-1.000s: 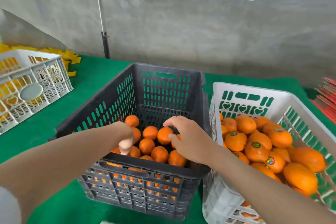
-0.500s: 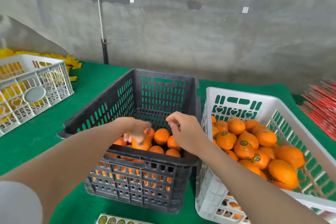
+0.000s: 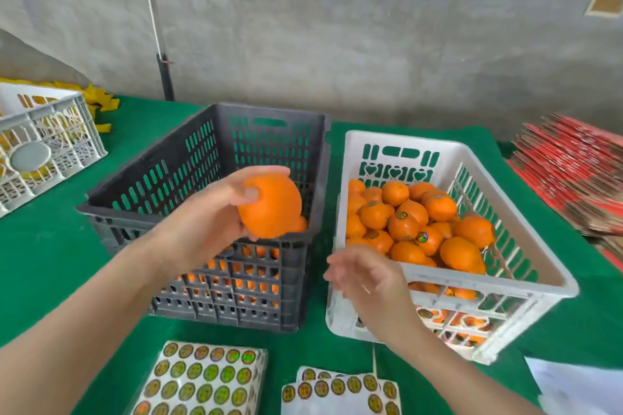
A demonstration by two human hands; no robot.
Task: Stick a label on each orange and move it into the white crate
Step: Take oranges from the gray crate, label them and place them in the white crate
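orange and smooth, one orange [image 3: 271,205] sits in the left hand [image 3: 215,217] near the centre of the frame, raised above the near rim of the dark grey crate [image 3: 215,145]; the fingers curl round its left side and the thumb presses on its front. no label shows on the side facing the camera. a few more oranges [image 3: 242,280] show through the slots in the grey crate's front wall.

the right hand [image 3: 369,280], lower and right of centre, is blurred, its fingers loosely spread and holding nothing, in front of the near left corner of the white crate [image 3: 526,253]. the white crate stands just beside the grey one on the right, and holds a heap of oranges, several with round shiny labels [image 3: 421,236] on them.

along the bottom edge lie sheets of round labels [image 3: 202,381], one stack at lower centre-left and another sheet [image 3: 340,387] beside it on the right. everything rests on a green cloth [image 3: 50,246]. at the left edge stands another pale crate [image 3: 47,152]; at the right edge, a pile of red flat cardboard [image 3: 573,172]. a grey concrete wall [image 3: 371,44] fills the top.
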